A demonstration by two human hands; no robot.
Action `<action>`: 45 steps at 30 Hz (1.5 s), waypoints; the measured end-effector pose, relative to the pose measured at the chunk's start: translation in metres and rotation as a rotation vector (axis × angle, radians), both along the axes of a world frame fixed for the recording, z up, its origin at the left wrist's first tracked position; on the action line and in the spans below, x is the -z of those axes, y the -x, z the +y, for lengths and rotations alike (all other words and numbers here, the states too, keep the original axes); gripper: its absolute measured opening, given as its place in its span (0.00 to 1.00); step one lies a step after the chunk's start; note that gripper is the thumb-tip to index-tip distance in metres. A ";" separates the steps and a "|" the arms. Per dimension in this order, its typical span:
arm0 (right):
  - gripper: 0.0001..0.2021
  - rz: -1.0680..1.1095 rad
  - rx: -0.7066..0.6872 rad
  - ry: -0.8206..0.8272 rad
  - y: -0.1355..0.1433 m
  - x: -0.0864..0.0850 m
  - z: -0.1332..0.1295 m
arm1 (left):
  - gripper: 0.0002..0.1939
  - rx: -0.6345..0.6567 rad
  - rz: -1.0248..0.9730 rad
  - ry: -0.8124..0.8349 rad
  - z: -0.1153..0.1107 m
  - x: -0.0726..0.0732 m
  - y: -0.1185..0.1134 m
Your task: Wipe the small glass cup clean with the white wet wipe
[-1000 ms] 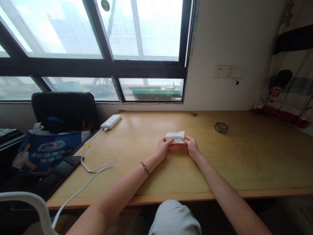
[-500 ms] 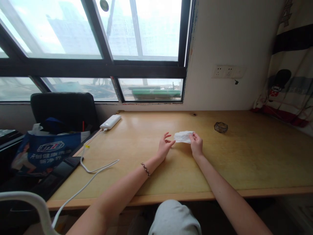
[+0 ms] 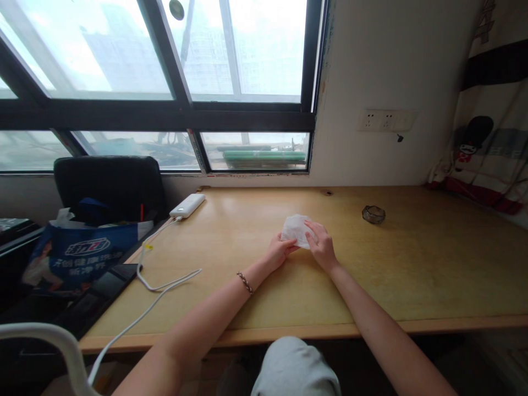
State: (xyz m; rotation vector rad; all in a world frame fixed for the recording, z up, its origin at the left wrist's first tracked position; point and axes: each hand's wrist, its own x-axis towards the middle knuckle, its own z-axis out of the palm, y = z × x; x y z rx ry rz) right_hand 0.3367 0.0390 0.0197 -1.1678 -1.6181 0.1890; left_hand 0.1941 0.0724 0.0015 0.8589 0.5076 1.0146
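Observation:
A white, creased tissue (image 3: pixel 295 227) is spread out just above the desk, between my two hands. My left hand (image 3: pixel 280 251) grips its lower left edge, thumb on top and the other fingers underneath. From the right, my right hand (image 3: pixel 321 245) is closed on the tissue's right side, with its fingers lying over the surface. A braided bracelet (image 3: pixel 245 282) circles my left wrist.
The wooden desk (image 3: pixel 416 275) runs under the window. On it are a white power bank (image 3: pixel 187 205) with a white cable (image 3: pixel 165 287) at left and a glass ashtray (image 3: pixel 373 214) at right. A black chair (image 3: pixel 109 179) and a blue bag (image 3: pixel 88 250) stand left of the desk.
My left hand has gone from open beside the tissue to gripping its edge. The tissue has shifted left, turned and shows a taller face. My right hand has moved slightly left with it.

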 end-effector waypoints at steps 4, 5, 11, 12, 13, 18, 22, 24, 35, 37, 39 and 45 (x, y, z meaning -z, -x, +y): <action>0.20 0.170 0.143 0.133 -0.006 0.013 0.013 | 0.19 0.009 -0.003 0.005 0.001 0.001 0.001; 0.23 0.275 0.153 0.214 -0.007 0.016 0.016 | 0.19 0.009 -0.004 0.004 0.001 0.001 0.000; 0.36 0.970 -0.164 0.622 -0.005 0.019 0.018 | 0.20 -0.023 -0.041 -0.015 0.000 0.001 -0.001; 0.36 1.021 -0.203 0.615 -0.005 0.019 0.018 | 0.21 -0.024 -0.044 -0.018 0.000 0.000 -0.001; 0.36 1.059 -0.216 0.604 -0.005 0.018 0.017 | 0.22 -0.023 -0.044 -0.021 0.000 0.000 -0.001; 0.30 1.112 -0.128 0.575 -0.008 0.017 0.019 | 0.24 -0.047 -0.035 -0.027 -0.001 -0.002 -0.002; 0.24 1.096 -0.146 0.585 -0.008 0.014 0.016 | 0.23 -0.084 -0.022 -0.034 -0.001 -0.003 -0.002; 0.20 1.102 -0.296 0.675 -0.007 0.010 0.012 | 0.24 -0.097 -0.013 -0.046 -0.001 -0.003 -0.002; 0.34 1.054 -0.217 0.434 -0.010 0.012 0.015 | 0.25 -0.006 0.087 -0.065 -0.002 -0.002 -0.001; 0.33 1.032 -0.185 0.379 -0.010 0.009 0.014 | 0.24 0.024 0.104 -0.044 -0.005 -0.005 0.000; 0.33 1.008 -0.170 0.379 -0.011 0.006 0.011 | 0.22 0.055 0.109 -0.021 -0.007 -0.009 0.000; 0.30 0.953 -0.187 0.454 -0.012 0.007 0.013 | 0.19 0.084 0.133 0.004 -0.008 -0.011 -0.001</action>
